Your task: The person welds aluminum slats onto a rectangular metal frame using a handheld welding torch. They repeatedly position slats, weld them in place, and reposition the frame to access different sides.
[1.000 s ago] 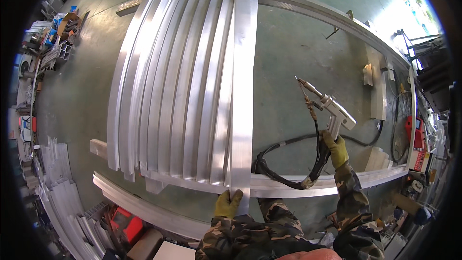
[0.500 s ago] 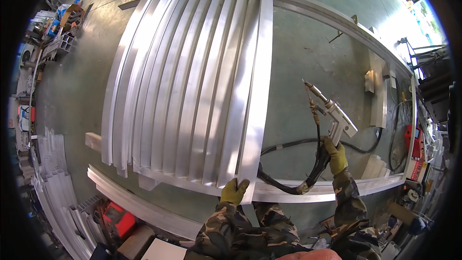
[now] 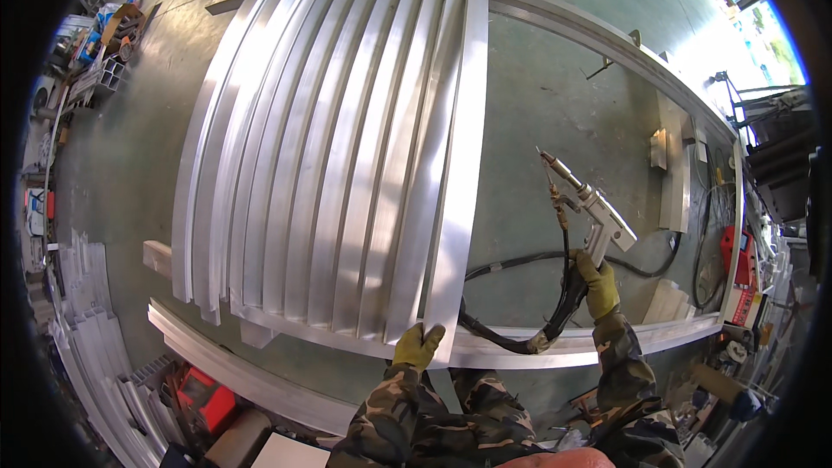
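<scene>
Nearest, to the left of the left fingers and closer to the body, sits one red machine (image 3: 204,399), with a long aluminium profile (image 3: 238,362) running just beyond it. Two gloved hands are at work. The left hand (image 3: 418,346) has its fingers closed on the near end of one aluminium slat (image 3: 464,156), whose long axis runs away from them, leaning slightly right. The right hand (image 3: 598,284) has its fingers wrapped around the handle of one welding gun (image 3: 602,212). Between the hands, the near rail (image 3: 572,353) of an aluminium frame passes beneath a looped black cable (image 3: 568,299), which lies just left of the right fingers. The gun is just beyond those fingers; its long axis slants, the nozzle pointing away and to the left, the body's rear end to the right. Left of and beyond the left fingers, at least eight more slats (image 3: 299,191) lie side by side; overlapping edges prevent an exact count. Right of and beyond the right fingers stands one red box (image 3: 737,256); farthest off runs the frame's far rail (image 3: 572,24).
</scene>
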`<action>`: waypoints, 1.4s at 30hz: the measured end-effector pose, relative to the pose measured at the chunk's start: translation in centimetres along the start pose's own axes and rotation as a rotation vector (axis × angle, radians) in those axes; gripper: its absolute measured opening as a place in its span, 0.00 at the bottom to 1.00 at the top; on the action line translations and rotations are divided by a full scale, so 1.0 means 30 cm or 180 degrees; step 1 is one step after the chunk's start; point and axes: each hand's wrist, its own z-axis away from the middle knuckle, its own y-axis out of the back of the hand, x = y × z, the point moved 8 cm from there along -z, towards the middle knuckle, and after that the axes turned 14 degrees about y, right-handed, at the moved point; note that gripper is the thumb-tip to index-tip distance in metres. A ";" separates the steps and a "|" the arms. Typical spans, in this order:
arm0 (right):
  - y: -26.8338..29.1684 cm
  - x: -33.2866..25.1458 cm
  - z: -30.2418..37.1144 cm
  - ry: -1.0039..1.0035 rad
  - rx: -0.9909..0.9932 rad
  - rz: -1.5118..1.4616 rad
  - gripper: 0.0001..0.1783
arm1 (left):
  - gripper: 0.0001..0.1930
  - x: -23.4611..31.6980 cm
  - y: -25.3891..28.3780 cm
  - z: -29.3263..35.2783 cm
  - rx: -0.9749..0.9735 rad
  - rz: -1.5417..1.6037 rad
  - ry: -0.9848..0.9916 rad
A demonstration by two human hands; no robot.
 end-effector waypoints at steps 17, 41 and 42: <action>0.004 -0.089 -0.015 0.0099 -0.0328 0.0251 0.23 | 0.35 -0.023 -0.135 -0.256 -0.0216 -0.1238 -0.0539; -0.049 -0.210 -0.158 0.1571 -0.0012 -0.0942 0.39 | 0.31 0.182 -0.026 -0.284 -0.0528 -0.2482 0.0336; -0.022 -0.221 -0.153 0.1585 0.0016 -0.0667 0.38 | 0.31 0.161 -0.020 -0.282 -0.0480 -0.2427 0.0377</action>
